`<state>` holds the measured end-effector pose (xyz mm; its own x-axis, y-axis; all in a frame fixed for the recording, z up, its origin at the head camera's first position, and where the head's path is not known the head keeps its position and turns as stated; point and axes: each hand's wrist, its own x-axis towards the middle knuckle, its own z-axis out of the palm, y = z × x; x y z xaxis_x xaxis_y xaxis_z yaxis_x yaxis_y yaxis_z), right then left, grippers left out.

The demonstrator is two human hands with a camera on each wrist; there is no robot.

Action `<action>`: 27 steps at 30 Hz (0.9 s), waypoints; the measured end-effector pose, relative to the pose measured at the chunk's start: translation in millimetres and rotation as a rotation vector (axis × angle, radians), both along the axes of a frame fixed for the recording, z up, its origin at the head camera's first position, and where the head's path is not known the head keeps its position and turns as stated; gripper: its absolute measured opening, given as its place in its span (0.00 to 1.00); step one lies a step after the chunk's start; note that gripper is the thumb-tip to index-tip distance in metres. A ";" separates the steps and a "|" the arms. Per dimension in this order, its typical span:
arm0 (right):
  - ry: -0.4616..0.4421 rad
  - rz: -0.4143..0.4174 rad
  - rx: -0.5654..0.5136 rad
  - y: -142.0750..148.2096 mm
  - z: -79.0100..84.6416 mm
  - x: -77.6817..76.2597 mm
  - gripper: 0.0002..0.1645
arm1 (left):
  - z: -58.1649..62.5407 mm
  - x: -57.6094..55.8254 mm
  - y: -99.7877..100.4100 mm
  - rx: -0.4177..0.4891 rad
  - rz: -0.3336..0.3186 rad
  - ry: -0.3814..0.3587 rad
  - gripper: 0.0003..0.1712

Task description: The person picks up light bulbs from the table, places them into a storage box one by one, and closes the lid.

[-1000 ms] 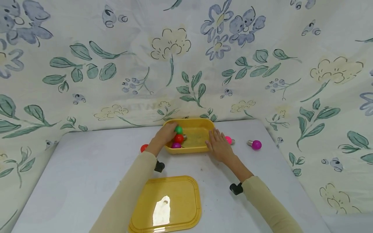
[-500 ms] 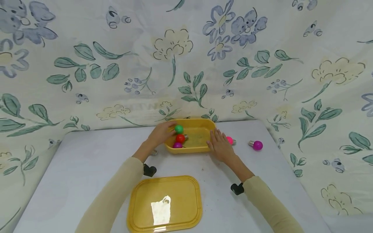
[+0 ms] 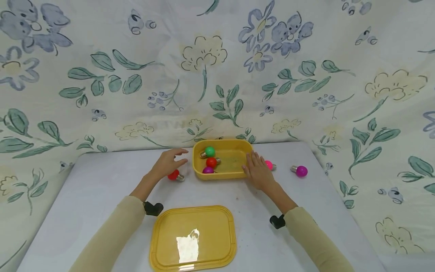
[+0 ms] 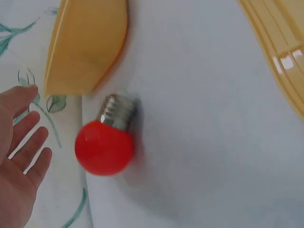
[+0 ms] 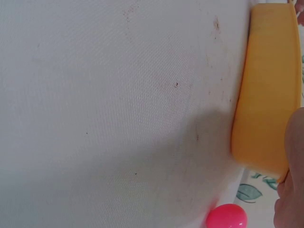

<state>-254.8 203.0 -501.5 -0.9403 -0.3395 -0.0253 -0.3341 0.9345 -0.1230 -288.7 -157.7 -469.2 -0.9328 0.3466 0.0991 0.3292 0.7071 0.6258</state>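
Note:
A yellow plastic box [image 3: 234,160] stands at the back of the table. Inside its left part lie a green bulb [image 3: 210,152], a red bulb [image 3: 211,162] and a purple bulb [image 3: 208,170]. My left hand [image 3: 166,163] hovers left of the box, fingers spread and holding nothing. Just beneath it another red bulb [image 3: 174,175] lies on the table; the left wrist view shows this red bulb [image 4: 104,148] apart from the hand [image 4: 19,156], its metal base toward the box [image 4: 90,42]. With fingers straight, my right hand [image 3: 258,173] rests against the box's right end.
A pink bulb [image 3: 268,164], partly hidden by the right hand, lies right of the box. Farther right is a purple bulb [image 3: 301,171]. A flat yellow lid [image 3: 214,245] lies nearer on the white table [image 3: 265,249]. Floral cloth [image 3: 204,105] hangs behind.
The left hand has let go of the green bulb, now lying in the box, and has moved left out of the box toward the red bulb. The right hand stays against the box.

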 end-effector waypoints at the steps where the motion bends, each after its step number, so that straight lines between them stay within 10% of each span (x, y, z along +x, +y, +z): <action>1: 0.001 0.001 0.000 0.0 -0.2 0.1 0.40 | -0.3 1.1 -3.7 -0.008 -0.003 -0.015 0.22; 15: 0.002 0.001 -0.002 -0.2 0.2 0.5 0.40 | -6.8 11.9 -42.8 -0.051 -0.075 -0.297 0.25; 27: 0.007 0.021 0.001 0.9 -1.5 -1.5 0.40 | -15.2 16.0 -50.6 -0.044 -0.085 -0.309 0.25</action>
<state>-256.3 204.0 -503.0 -0.9332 -0.3588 -0.0188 -0.3542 0.9275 -0.1193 -272.7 -208.4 -484.3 -0.8838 0.4224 -0.2013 0.1875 0.7139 0.6747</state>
